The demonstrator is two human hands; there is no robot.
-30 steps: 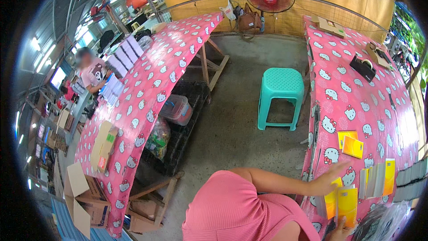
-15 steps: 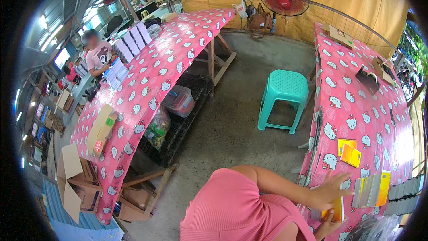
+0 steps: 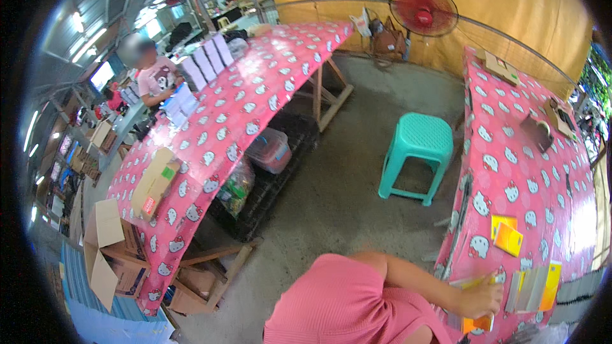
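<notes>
1. the left hand (image 3: 479, 298) is closed round a flat yellow-and-orange packet (image 3: 478, 322) at the near end of the right table (image 3: 510, 172), which wears a pink cloth with white cat faces.
2. the right hand is out of the picture, so its grip cannot be told.
3. just right of that hand, a row of packets (image 3: 532, 288), grey and yellow, stands on the same table; two more yellow and orange packets (image 3: 507, 236) lie a little farther off.
4. a teal plastic stool (image 3: 415, 156) stands on the concrete floor, just left of the right table.
5. under the left table (image 3: 223, 121), a clear lidded tub (image 3: 269, 150) sits on a dark rack beside a clear bag of packaged goods (image 3: 236, 186); what is in the tub cannot be made out.
6. a closed cardboard box (image 3: 153, 182) lies on the left table's near end; open cartons (image 3: 105, 248) sit on the floor below it, near left.
7. at the far left, another person (image 3: 156, 76) works beside upright white cards (image 3: 207, 62).
8. a red fan (image 3: 423, 10) stands against the yellow tarp.
</notes>
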